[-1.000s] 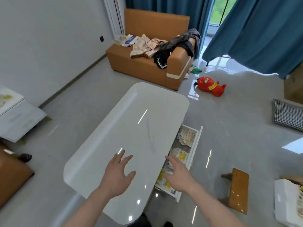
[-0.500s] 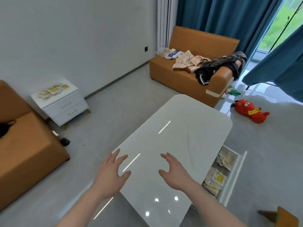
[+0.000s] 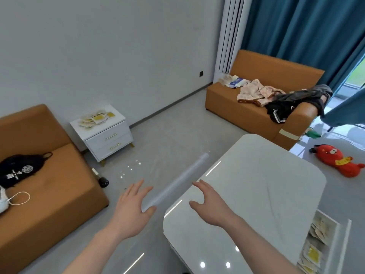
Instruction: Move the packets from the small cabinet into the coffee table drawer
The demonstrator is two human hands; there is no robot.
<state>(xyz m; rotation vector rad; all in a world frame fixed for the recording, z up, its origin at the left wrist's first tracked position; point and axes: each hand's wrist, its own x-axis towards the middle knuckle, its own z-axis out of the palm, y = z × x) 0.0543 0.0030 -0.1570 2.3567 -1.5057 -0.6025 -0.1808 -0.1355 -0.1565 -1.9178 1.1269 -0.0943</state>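
Both hands, left [image 3: 132, 209] and right [image 3: 211, 204], hung empty with fingers spread; packets [image 3: 96, 118] lay well beyond them atop the small cabinet [image 3: 107, 135].

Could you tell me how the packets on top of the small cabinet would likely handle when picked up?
The packets look flat and thin, so probably light and floppy. They lie in a loose overlapping heap, so some may slide off when grabbed.

No text can be read. The black fabric bag [image 3: 18, 171] at the left of the frame, on the orange sofa seat [image 3: 59, 186], bears a round white emblem and a white mark, both too blurred to make out.
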